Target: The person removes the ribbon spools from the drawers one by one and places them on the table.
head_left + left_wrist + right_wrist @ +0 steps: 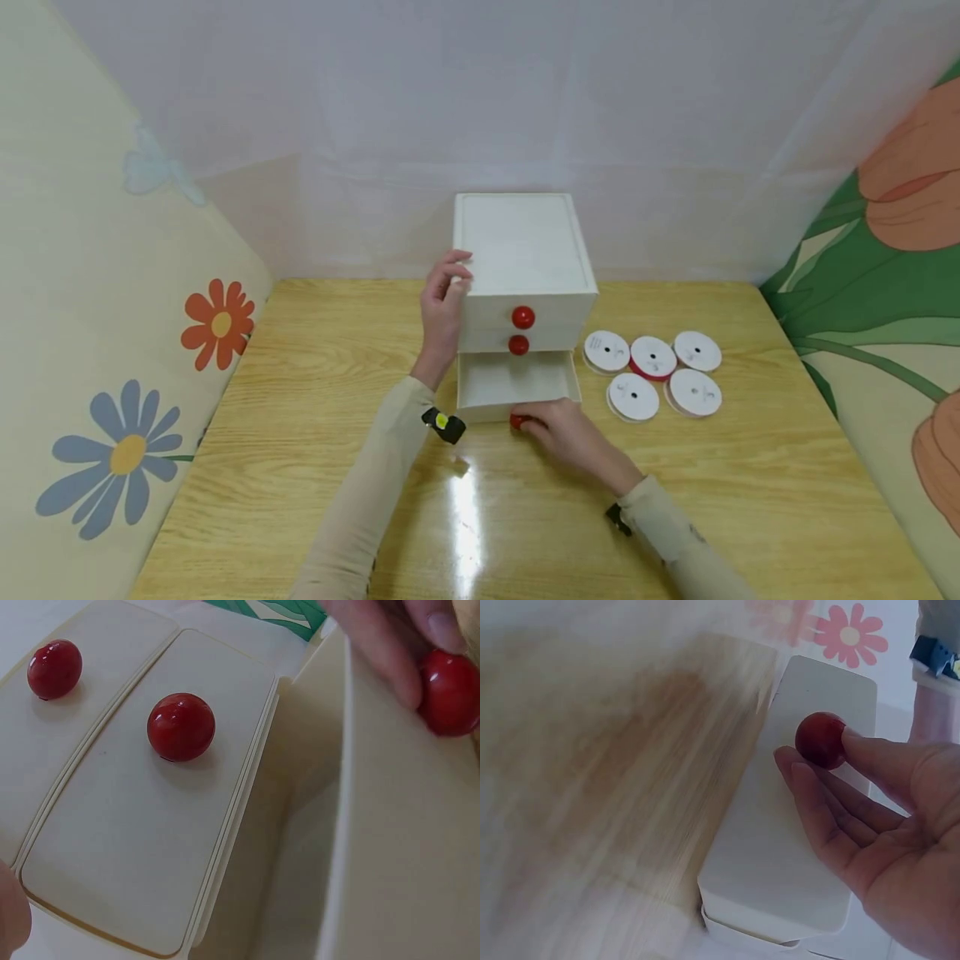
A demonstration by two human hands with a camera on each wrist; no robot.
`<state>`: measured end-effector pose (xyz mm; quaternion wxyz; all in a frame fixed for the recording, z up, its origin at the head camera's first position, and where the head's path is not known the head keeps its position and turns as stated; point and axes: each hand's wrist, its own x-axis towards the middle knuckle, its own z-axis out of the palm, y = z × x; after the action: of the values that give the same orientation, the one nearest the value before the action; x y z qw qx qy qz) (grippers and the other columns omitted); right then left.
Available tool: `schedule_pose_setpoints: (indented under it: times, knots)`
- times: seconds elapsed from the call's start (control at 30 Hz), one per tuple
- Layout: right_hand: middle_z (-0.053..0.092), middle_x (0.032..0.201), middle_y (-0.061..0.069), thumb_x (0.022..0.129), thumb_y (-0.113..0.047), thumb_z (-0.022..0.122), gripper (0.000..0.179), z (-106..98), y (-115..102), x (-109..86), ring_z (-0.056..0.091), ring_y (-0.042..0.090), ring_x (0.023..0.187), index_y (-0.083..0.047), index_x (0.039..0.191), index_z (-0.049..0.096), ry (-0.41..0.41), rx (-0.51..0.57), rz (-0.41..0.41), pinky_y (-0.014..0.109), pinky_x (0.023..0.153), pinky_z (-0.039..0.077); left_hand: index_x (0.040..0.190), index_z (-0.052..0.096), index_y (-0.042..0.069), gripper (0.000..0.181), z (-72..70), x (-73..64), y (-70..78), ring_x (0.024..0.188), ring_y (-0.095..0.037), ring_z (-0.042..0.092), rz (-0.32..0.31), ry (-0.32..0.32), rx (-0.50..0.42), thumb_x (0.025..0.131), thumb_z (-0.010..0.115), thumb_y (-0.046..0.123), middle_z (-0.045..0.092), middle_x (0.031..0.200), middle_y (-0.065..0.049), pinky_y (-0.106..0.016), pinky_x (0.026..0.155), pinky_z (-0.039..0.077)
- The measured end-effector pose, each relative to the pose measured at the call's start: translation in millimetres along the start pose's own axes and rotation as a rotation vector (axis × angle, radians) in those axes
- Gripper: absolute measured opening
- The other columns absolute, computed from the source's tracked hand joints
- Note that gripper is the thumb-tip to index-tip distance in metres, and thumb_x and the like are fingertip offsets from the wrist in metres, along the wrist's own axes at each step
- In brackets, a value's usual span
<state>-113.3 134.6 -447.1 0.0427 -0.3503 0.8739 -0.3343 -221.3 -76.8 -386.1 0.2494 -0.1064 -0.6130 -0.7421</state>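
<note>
A small white drawer cabinet (522, 242) with round red knobs stands at the back middle of the table. Its bottom drawer (480, 379) is pulled out, and the part of its inside that shows holds nothing. My right hand (558, 429) pinches that drawer's red knob (821, 740) between thumb and fingers. Against the cabinet's left side rests my left hand (444, 304), fingertips over the top edge. The two upper drawers are closed, their knobs (181, 727) plain in the left wrist view.
Several white ribbon spools (632, 397) lie flat on the wooden table (315, 400) to the right of the cabinet; one has a red edge (651, 358). A pale cloth wall (420, 108) rises behind, with flower-printed panels on both sides.
</note>
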Motion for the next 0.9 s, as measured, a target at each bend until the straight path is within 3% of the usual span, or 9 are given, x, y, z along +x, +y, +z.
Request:
schedule_pose_setpoints:
  times: [0.33,0.63,0.8,0.9]
  knots:
    - [0.076,0.110,0.011,0.093,-0.002,0.073,0.023,-3,15,24.5,0.073,0.027,0.105,-0.002,0.116,0.075,0.078,-0.062,-0.023,0.044,0.091,0.059,0.087,0.063,0.011,0.017,0.3,0.1,1.0,0.134,-0.026,0.051,0.035,-0.007,-0.020,0.085,0.050,0.000,0.065,0.126,-0.017,-0.037,0.120,0.032]
    - [0.076,0.110,0.014,0.092,-0.001,0.073,0.023,-4,31,47.4,0.074,0.029,0.103,-0.001,0.114,0.076,0.127,-0.046,-0.035,0.043,0.091,0.059,0.086,0.063,0.019,0.021,-1.3,0.0,-0.1,0.133,-0.024,0.051,0.031,-0.005,-0.006,0.085,0.050,0.002,0.066,0.125,-0.010,-0.037,0.120,0.031]
    - [0.077,0.106,0.013,0.090,0.000,0.074,0.020,-4,37,57.4,0.073,0.030,0.101,-0.001,0.110,0.077,0.170,-0.046,-0.014,0.044,0.092,0.058,0.088,0.061,0.002,0.012,-0.9,0.0,1.4,0.135,-0.026,0.050,0.049,-0.016,0.023,0.087,0.049,0.003,0.064,0.126,-0.021,-0.038,0.121,0.029]
    - [0.077,0.105,0.013,0.090,0.000,0.074,0.020,-3,38,60.7,0.073,0.030,0.099,-0.002,0.109,0.077,0.173,-0.041,0.006,0.045,0.091,0.058,0.092,0.057,-0.009,0.016,-1.2,0.0,2.5,0.136,-0.028,0.049,0.054,-0.031,0.047,0.088,0.047,0.003,0.062,0.128,-0.026,-0.039,0.122,0.028]
